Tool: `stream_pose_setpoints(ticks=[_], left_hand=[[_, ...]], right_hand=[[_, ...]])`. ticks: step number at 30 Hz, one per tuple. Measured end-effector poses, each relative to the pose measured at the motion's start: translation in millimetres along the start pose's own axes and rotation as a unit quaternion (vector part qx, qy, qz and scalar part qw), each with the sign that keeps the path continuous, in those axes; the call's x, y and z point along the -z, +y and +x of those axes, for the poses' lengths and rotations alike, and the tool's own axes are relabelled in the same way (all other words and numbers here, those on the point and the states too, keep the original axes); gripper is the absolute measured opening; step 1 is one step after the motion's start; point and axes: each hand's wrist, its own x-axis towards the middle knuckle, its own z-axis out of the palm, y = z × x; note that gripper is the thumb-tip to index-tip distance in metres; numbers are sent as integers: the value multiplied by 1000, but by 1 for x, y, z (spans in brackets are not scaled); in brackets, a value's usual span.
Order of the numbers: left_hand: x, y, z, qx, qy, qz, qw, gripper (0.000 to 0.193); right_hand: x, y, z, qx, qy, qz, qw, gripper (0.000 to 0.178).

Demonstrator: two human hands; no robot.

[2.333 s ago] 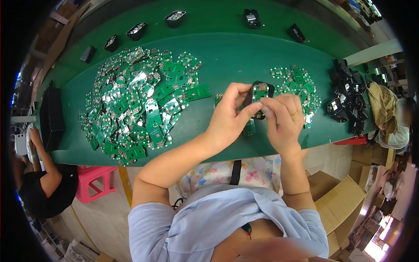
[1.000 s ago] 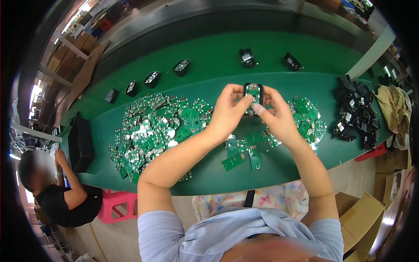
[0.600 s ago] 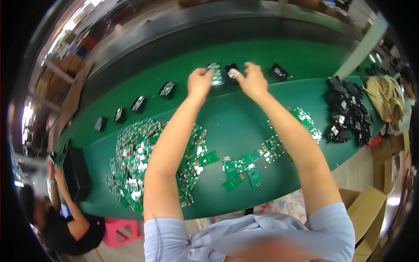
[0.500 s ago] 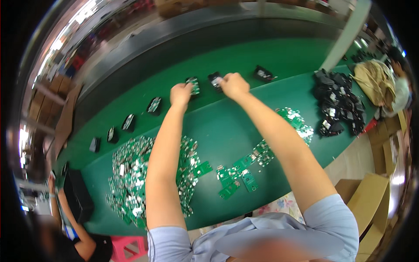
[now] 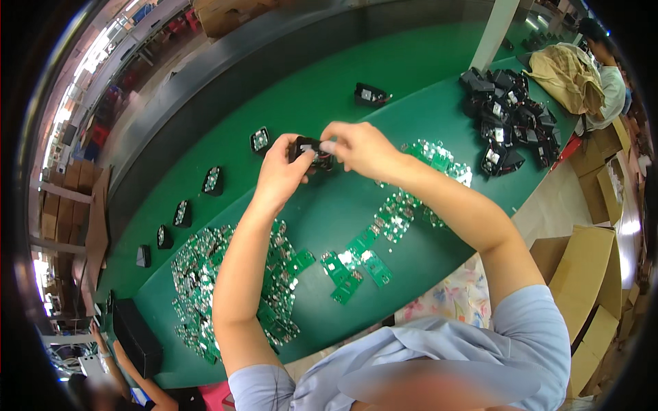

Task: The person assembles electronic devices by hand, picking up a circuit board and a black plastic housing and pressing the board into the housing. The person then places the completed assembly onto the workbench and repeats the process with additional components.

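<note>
Above the belt's near edge, my left hand [image 5: 277, 175] grips a black plastic housing [image 5: 306, 144], its thumb across the open side. My right hand [image 5: 360, 149] pinches at the housing's right side; what lies under those fingertips is partly hidden. Just left of my hands, a black housing with a green circuit board in it [image 5: 260, 140] sits on the green belt [image 5: 301, 89]. Farther back to the right stands another black housing [image 5: 371, 94] with short wires at its end.
Several housings [image 5: 182, 214] line the belt leftward. A big heap of circuit boards [image 5: 199, 288] lies by my left forearm, a smaller heap [image 5: 397, 216] under my right. Black housings [image 5: 510, 116] are piled at right, near a post [image 5: 495, 34] and a co-worker [image 5: 606, 89]. Cardboard boxes [image 5: 576, 274] stand lower right.
My right hand has lifted the black housing off the belt and brought it nearer. The left hand has let go of the board-filled housing and joined it. Housings on the belt have shifted left.
</note>
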Motion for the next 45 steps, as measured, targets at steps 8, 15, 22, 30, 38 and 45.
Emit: stream_pose_setpoints(ticks=[8,15,22,30,38,45], left_hand=[[-51,-2,-16,-157,118,271,942,19],[-64,8,-68,49,32,-174,983,24],[-88,-13,-115,47,45,-246,967,18],[-96,-22,-119,60,48,-265,961,16],[-103,-40,-119,22,62,-249,966,15],[-107,-44,-119,-80,129,-123,981,15]], right_hand=[[34,-5,-46,19,74,232,970,17],[76,43,-112,63,117,-245,960,20],[50,39,-159,-35,128,-368,920,46],[37,65,-158,70,247,-424,869,16],[24,11,-177,-86,189,374,904,7],[-12,-16,-178,-120,93,529,835,9]])
